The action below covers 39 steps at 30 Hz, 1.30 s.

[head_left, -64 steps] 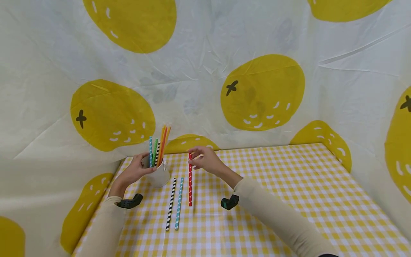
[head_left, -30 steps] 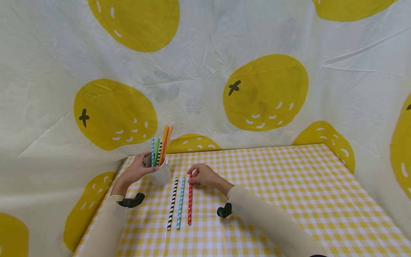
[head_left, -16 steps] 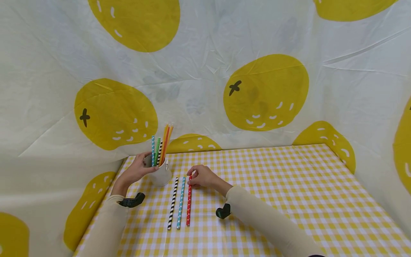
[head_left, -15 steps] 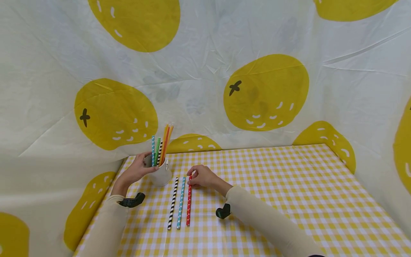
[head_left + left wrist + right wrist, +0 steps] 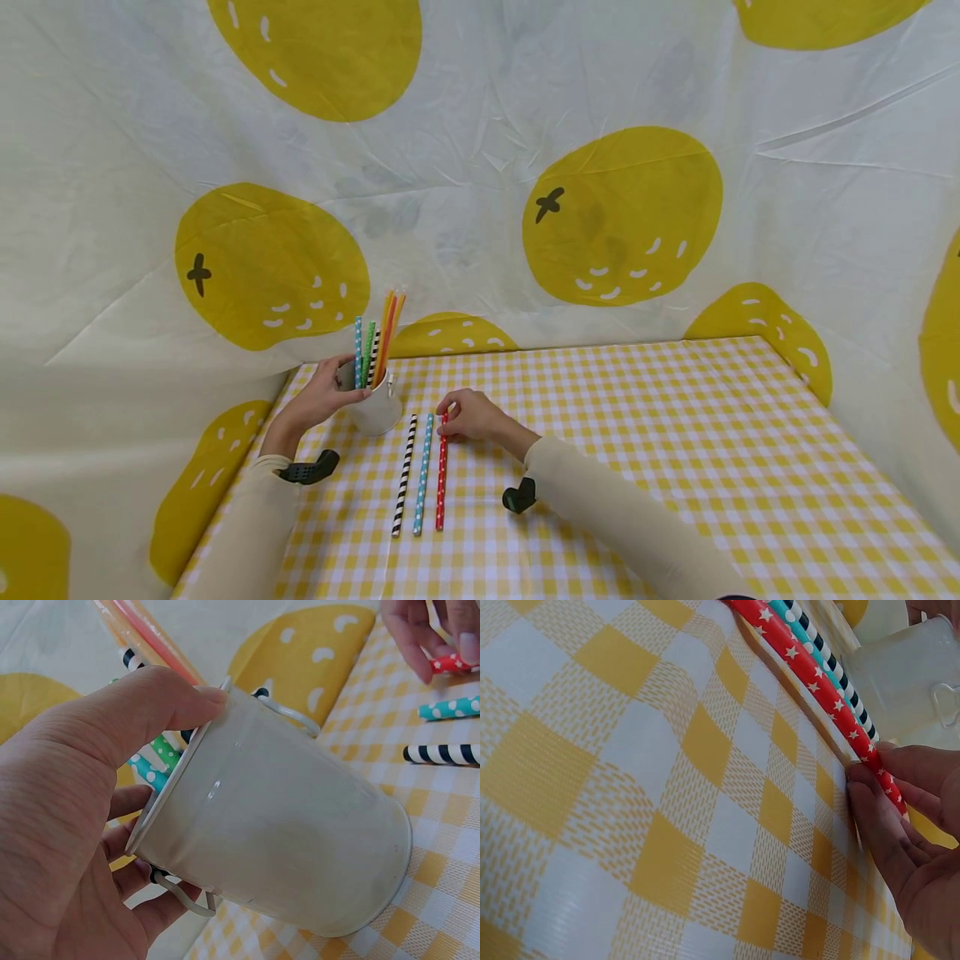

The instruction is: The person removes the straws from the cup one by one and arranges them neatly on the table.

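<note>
Your starred red straw (image 5: 441, 487): pinched, crosswise to the surface's (image 5: 637, 408) far edge. Your white bucket (image 5: 378, 415): upright near far-left corner.

1. The pale bucket (image 5: 378, 416) hides one end of the straws (image 5: 368, 350) standing in it.
2. The left hand (image 5: 318, 396) covers the bucket's left side in the head view.
3. The red straw (image 5: 442, 479) has its near end cut off in the right wrist view.
4. The right hand (image 5: 471, 415) is cropped and blurry in the left wrist view.
5. Both sleeves (image 5: 630, 508) run off the near edge.
</note>
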{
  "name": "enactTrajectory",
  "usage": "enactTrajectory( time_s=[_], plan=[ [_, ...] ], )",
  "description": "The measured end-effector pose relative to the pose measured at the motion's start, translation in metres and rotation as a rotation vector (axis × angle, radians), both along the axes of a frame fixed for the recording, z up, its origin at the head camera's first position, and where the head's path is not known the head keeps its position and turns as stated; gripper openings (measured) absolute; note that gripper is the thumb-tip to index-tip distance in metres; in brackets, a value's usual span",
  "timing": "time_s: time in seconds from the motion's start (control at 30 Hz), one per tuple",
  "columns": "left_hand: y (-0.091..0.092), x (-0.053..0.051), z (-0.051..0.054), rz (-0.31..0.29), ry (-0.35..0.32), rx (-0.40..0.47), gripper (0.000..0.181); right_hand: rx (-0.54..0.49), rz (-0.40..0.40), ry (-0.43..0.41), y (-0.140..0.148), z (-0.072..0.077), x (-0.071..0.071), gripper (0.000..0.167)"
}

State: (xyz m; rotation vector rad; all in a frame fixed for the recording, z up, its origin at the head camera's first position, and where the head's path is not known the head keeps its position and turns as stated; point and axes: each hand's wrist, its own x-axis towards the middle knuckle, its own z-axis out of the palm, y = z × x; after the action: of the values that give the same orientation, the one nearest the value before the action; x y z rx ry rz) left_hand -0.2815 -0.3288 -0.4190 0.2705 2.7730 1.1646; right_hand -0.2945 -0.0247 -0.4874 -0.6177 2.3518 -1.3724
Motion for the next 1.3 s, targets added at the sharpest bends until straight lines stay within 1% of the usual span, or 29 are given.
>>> enactTrajectory(
  time_s=[0.13,0.2,0.27,0.47,0.6,0.77,1.07,1.3],
  plan=[
    [0.0002,-0.0005,-0.0010,-0.002,-0.001,0.006,0.089,0.066,0.014,0.071,-0.0006,-0.0026,0.0000,0.030],
    [0.0005,-0.0006,-0.0010,-0.002,0.001,0.007,0.089,0.084,0.018,0.091,-0.0004,-0.0029,0.0002,0.030],
    [0.0007,-0.0005,-0.0005,-0.005,0.004,0.004,0.089,0.086,0.020,0.086,0.0000,-0.0029,0.0003,0.030],
    [0.0012,-0.0003,0.0008,-0.004,0.003,0.004,0.088,0.063,0.021,0.036,0.0008,-0.0011,0.0011,0.031],
    [0.0012,-0.0002,0.0014,-0.003,0.003,0.006,0.088,0.063,0.027,0.025,0.0007,-0.0012,0.0015,0.030],
    [0.0005,-0.0009,0.0002,0.002,-0.002,-0.009,0.089,0.085,0.042,0.026,0.0009,0.0003,0.0011,0.031],
    [-0.0018,-0.0025,-0.0031,0.002,-0.001,-0.017,0.090,0.131,0.047,0.076,0.0002,0.0006,-0.0024,0.029],
    [-0.0014,-0.0019,-0.0031,0.008,-0.008,-0.011,0.089,0.129,0.054,0.062,0.0004,0.0002,-0.0038,0.029]
  ],
)
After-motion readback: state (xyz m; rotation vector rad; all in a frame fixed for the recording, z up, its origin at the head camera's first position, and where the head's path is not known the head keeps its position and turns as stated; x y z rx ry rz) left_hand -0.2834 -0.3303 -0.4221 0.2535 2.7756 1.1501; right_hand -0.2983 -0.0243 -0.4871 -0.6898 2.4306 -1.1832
